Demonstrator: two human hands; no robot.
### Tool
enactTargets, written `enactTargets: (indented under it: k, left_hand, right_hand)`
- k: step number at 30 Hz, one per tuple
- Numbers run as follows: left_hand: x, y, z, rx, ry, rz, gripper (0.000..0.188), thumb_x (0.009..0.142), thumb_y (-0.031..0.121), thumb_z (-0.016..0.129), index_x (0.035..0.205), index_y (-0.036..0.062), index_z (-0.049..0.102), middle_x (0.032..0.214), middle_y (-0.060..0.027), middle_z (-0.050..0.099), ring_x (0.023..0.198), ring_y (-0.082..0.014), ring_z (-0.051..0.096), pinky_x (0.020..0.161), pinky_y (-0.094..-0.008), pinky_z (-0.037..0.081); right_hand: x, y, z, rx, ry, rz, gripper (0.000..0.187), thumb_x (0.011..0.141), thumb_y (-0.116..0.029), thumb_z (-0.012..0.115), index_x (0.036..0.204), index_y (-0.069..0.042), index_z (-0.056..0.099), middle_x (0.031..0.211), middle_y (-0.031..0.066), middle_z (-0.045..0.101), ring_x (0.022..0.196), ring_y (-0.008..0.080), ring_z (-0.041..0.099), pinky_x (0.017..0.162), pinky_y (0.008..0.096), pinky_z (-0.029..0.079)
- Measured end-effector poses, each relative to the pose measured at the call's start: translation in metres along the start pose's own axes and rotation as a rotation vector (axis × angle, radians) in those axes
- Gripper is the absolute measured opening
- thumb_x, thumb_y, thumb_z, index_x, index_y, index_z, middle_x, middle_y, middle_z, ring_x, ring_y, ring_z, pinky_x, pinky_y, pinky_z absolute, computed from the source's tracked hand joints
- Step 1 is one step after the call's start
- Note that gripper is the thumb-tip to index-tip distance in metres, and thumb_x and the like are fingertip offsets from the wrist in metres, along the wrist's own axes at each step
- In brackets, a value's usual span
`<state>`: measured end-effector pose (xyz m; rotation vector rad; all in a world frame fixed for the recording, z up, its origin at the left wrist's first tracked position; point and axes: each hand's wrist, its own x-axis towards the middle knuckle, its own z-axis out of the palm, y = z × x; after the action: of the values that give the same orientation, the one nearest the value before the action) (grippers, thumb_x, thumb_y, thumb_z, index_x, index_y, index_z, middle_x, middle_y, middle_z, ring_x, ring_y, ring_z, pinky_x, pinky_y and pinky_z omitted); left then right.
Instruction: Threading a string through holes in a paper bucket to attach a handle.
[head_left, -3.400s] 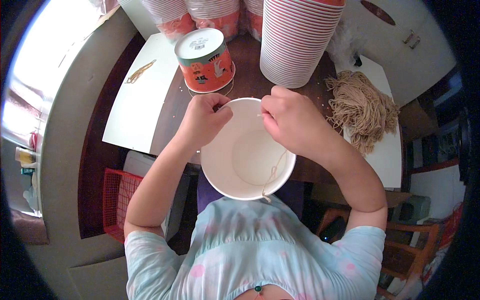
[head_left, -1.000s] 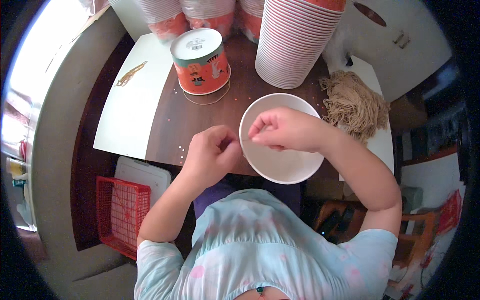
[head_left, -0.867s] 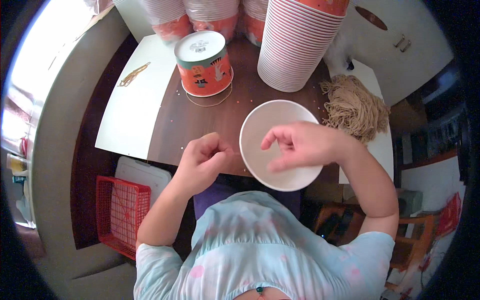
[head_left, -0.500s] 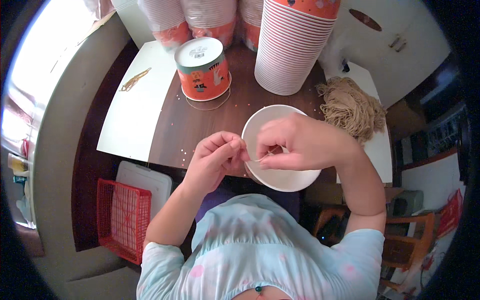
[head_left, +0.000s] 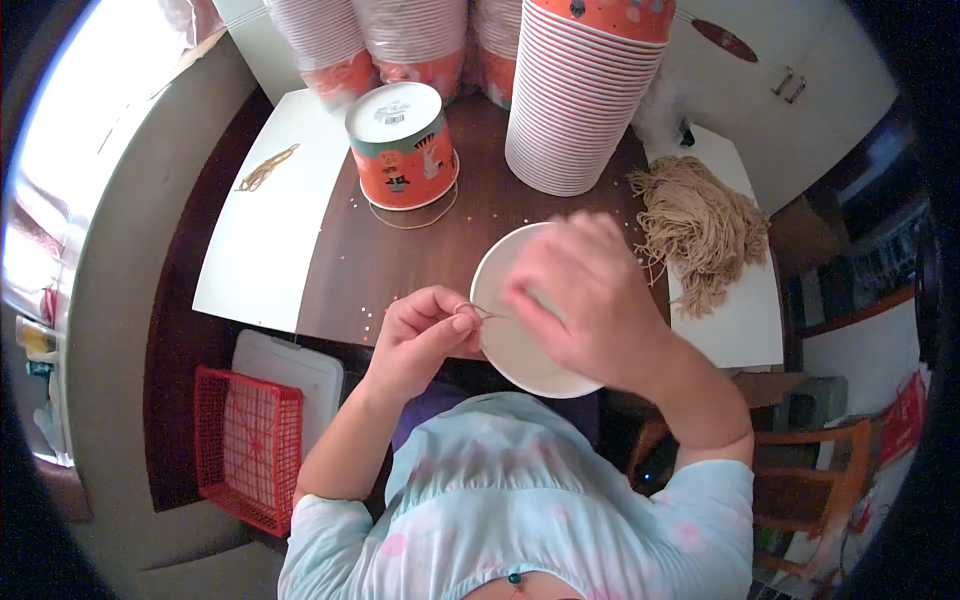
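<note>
Right hand [head_left: 585, 295] has moved farther over paper bucket [head_left: 520, 355], grip unclear | left hand [head_left: 418, 340] pinches string loop [head_left: 489, 314] | loose pinch could let it slip

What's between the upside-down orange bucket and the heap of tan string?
In the head view, a tall stack of nested buckets stands between the upside-down orange bucket and the tan string, with brown tabletop showing on both sides.

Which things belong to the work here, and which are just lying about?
Likely work things: string in the left hand, open paper bucket, upturned orange bucket, nested bucket stack, tan string bundle.
Probably just lying about: red plastic basket, wooden chair.
</note>
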<state>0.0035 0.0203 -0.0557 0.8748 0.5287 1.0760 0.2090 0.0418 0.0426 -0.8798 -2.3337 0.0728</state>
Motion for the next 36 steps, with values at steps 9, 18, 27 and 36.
enactTargets:
  k: [9,18,27,36]
  left_hand:
    - [0.012,-0.004,0.006,-0.071,-0.087,-0.030,0.008,0.093,0.010,0.057,0.094,0.0022,0.058,0.087,-0.0049,0.063,0.075,-0.0107,0.062,0.068,-0.0255,0.054]
    - [0.012,-0.003,0.004,-0.138,-0.072,-0.074,0.008,0.093,0.011,0.056,0.093,0.0022,0.056,0.085,-0.0044,0.062,0.072,-0.0111,0.062,0.067,-0.0253,0.053]
    - [0.011,-0.001,0.006,-0.114,-0.109,-0.087,0.005,0.090,0.005,0.059,0.092,0.0015,0.056,0.088,-0.0043,0.063,0.074,-0.0105,0.062,0.069,-0.0242,0.053]
    - [-0.020,0.003,0.029,0.621,-0.001,0.266,0.011,0.082,-0.009,0.062,0.088,-0.0015,0.059,0.090,-0.0059,0.063,0.080,-0.0081,0.060,0.070,-0.0225,0.050]
  right_hand:
    - [-0.026,0.002,0.023,0.158,-0.026,0.083,0.022,0.067,-0.008,0.073,0.087,-0.008,0.063,0.089,0.0050,0.057,0.082,0.0244,0.056,0.074,0.0387,0.040]
    - [-0.032,-0.008,0.015,0.094,0.036,0.017,0.023,0.064,-0.007,0.072,0.083,-0.011,0.059,0.090,0.0038,0.054,0.080,0.0234,0.053,0.075,0.0382,0.038]
    - [-0.032,-0.002,0.025,0.073,-0.020,0.037,0.019,0.065,-0.006,0.072,0.080,-0.010,0.063,0.083,0.0026,0.055,0.076,0.0219,0.052,0.074,0.0355,0.038]
    - [-0.053,-0.059,0.018,0.166,-0.015,0.248,0.017,0.075,-0.001,0.071,0.087,-0.005,0.061,0.074,0.0089,0.058,0.061,0.0254,0.061,0.052,0.0352,0.050]
